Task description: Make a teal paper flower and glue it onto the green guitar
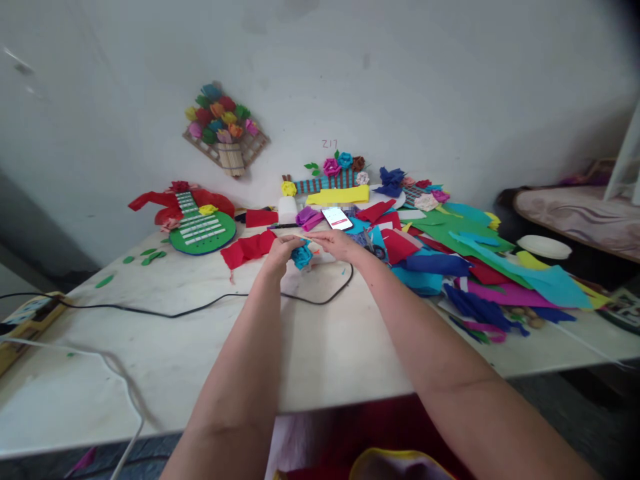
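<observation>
Both my arms reach forward over a pale table [165, 360]. My left hand [281, 252] is closed on a small blue paper flower [301, 256], which sits between my two hands. My right hand [336, 243] is closed in a pinch beside the flower and seems to hold a thin pale stick that runs across toward my left hand. A crumpled red paper piece [249, 249] lies just left of my left hand. A phone [337, 218] with a lit screen leans just beyond my right hand.
Several coloured paper sheets [470, 267] are heaped on the right half. A black cable [165, 311] crosses the table. A green and red paper guitar [197, 227] lies at back left. Paper flower baskets [330, 177] stand by the wall, another flower craft [225, 130] hangs above.
</observation>
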A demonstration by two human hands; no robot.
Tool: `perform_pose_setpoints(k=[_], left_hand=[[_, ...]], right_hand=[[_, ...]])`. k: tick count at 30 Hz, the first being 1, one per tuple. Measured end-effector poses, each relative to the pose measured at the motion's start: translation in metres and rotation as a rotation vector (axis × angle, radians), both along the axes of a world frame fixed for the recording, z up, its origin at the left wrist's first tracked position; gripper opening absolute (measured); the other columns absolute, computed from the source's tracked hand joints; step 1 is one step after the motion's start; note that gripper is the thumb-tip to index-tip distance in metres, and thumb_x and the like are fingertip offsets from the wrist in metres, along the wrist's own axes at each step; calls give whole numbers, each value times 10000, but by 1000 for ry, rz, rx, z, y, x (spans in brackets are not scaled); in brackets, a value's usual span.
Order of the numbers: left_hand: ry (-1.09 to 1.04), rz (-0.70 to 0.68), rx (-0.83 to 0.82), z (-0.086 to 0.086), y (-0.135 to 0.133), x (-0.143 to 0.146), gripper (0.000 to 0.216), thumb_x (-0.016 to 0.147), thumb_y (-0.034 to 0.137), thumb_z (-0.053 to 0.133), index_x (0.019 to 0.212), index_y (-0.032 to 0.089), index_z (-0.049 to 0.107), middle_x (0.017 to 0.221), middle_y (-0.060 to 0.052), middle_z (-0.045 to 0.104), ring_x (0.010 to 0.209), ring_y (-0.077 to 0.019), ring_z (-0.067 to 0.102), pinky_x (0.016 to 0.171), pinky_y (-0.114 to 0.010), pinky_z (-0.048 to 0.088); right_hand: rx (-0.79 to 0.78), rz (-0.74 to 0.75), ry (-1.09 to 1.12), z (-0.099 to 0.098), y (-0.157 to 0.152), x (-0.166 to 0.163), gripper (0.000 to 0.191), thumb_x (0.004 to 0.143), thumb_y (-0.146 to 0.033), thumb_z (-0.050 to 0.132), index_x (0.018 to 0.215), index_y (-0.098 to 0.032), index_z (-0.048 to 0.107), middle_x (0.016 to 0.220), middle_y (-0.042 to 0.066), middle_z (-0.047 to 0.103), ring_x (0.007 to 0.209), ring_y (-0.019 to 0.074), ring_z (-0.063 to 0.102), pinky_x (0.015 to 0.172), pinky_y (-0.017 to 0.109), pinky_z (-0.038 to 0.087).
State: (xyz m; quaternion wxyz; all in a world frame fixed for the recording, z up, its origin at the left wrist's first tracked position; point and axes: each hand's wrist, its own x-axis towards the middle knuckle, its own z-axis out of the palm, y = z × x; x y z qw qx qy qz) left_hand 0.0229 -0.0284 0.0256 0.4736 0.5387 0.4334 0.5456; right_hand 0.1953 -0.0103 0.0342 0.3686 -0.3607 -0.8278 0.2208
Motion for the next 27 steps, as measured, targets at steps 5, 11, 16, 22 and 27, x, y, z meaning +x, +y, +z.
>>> perform_pose_setpoints(k=[5, 11, 16, 22, 27], left_hand=[[-15, -8, -19, 2, -2, 2, 175, 583, 300, 654, 555, 135, 603, 436, -20, 557, 362, -109, 473, 378, -223, 345], [-30, -12, -10, 1, -1, 1, 183, 587, 305, 658, 552, 134, 602, 450, -26, 573, 363, -111, 487, 376, -224, 352], [-51, -11, -14, 3, -4, 2, 192, 563, 306, 672, 528, 132, 599, 433, -22, 565, 347, -105, 475, 359, -215, 342], [-45, 1, -10, 3, -5, 3, 203, 556, 308, 672, 514, 123, 598, 420, -21, 556, 338, -104, 465, 360, -220, 347], [-38, -24, 15, 4, -4, 4, 189, 566, 299, 669, 512, 134, 594, 424, -17, 560, 350, -104, 476, 373, -215, 345]], right_hand=[[52, -33, -36, -3, 3, -2, 295, 847, -257, 503, 1100, -272, 654, 993, 18, 698, 880, 155, 614, 808, 287, 454], [71, -71, -62, 0, -2, -2, 280, 844, -250, 517, 1082, -288, 661, 1031, 3, 692, 926, 171, 630, 834, 296, 465], [78, -69, -63, 0, -2, -2, 278, 835, -261, 535, 1081, -293, 661, 1070, -8, 677, 981, 192, 621, 858, 311, 463], [98, -70, -70, 0, -4, -2, 297, 835, -254, 522, 1100, -265, 657, 1012, 9, 696, 914, 169, 625, 811, 268, 455], [65, -67, -33, 4, -7, -4, 309, 833, -233, 503, 1095, -203, 664, 714, 13, 676, 702, 121, 575, 702, 240, 432]])
